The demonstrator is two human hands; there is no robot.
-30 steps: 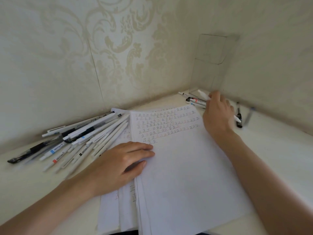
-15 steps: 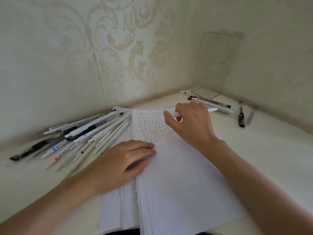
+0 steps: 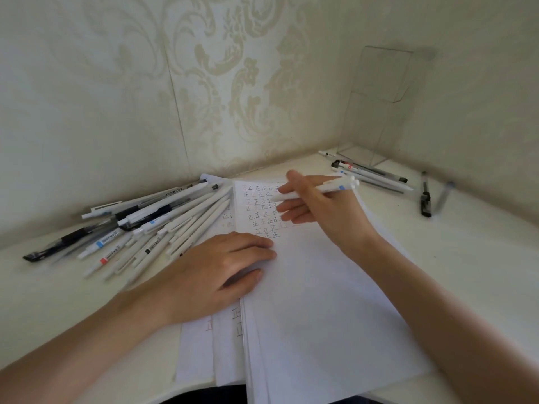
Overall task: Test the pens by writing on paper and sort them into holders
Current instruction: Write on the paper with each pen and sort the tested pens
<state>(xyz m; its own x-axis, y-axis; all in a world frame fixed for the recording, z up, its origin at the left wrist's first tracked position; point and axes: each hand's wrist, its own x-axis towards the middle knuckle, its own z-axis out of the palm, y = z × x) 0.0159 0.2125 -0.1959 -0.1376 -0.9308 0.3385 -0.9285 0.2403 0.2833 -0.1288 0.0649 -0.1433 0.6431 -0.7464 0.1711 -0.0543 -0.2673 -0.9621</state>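
Note:
My right hand (image 3: 323, 208) holds a white pen with a blue label (image 3: 335, 188) above the written rows at the top of the paper (image 3: 315, 301). The pen lies nearly level, its tip pointing left. My left hand (image 3: 221, 272) rests flat on the paper's left edge, fingers spread, holding nothing. A pile of several white and black pens (image 3: 151, 225) lies fanned out left of the paper. A clear plastic holder (image 3: 376, 112) stands in the back right corner against the wall.
Several pens (image 3: 370, 173) lie in front of the clear holder. Two more pens, a black pen (image 3: 425, 196) and a grey pen (image 3: 444, 196), lie further right near the wall. More sheets (image 3: 204, 345) stick out under the top paper. Walls close the desk behind and on the right.
My right hand picked up a white pen from beside the holder and carried it left over the written rows. The fingers have now shifted their grip on it. The left hand stayed put.

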